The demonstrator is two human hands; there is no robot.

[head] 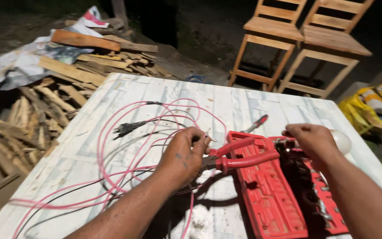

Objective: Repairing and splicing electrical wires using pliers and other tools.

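My left hand (183,157) grips red-handled pliers (239,155) by the jaw end, together with the stripped tip of a thin wire (208,134). The handles stick out to the right over an open red tool case (266,194). My right hand (308,140) hovers over the case's far edge, fingers curled near a white rounded object (342,140); whether it holds something I cannot tell. Pink cable (111,146) and black cable (80,190) lie looped on the white table (244,102). A black two-pin plug (124,129) rests among the loops.
A red-handled screwdriver (256,123) lies behind the case. Two wooden chairs (301,40) stand beyond the table. A heap of scrap wood (58,84) and a sheet lie at the left. A yellow bundle (372,106) sits on the ground at the right.
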